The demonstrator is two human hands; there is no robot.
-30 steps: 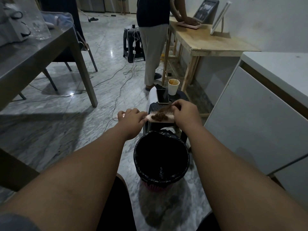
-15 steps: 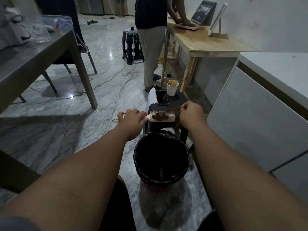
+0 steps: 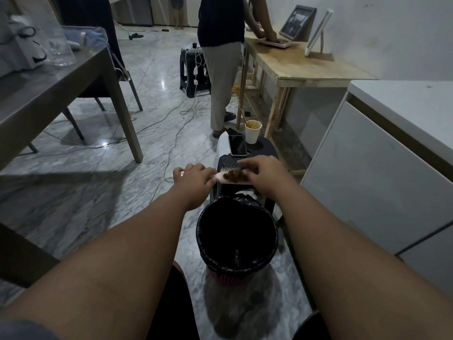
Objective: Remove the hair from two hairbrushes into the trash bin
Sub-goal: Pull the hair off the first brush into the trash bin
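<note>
Head view. The left hand (image 3: 193,179) is closed around the handle of a brush (image 3: 224,178), held in the air above the far rim of the bin (image 3: 274,227), which stands on the floor between the person's knees. The right hand (image 3: 266,177) rests on the head end of the brush, its fingertips (image 3: 245,165) curled down to the clump of brown hair (image 3: 234,174); whether they pinch any strands cannot be told.

Progress: the hair sits in the bristles as a thick mat, so this brush is judged not yet cleaned. The bin's black liner looks dark throughout, and any hair inside cannot be made out. A second brush is not identifiable in view; its state is unknown.

Orientation: the long axis of the brush runs left to right, roughly level, handle toward the left hand and head toward the right. Bristles and hair face upward.
</note>
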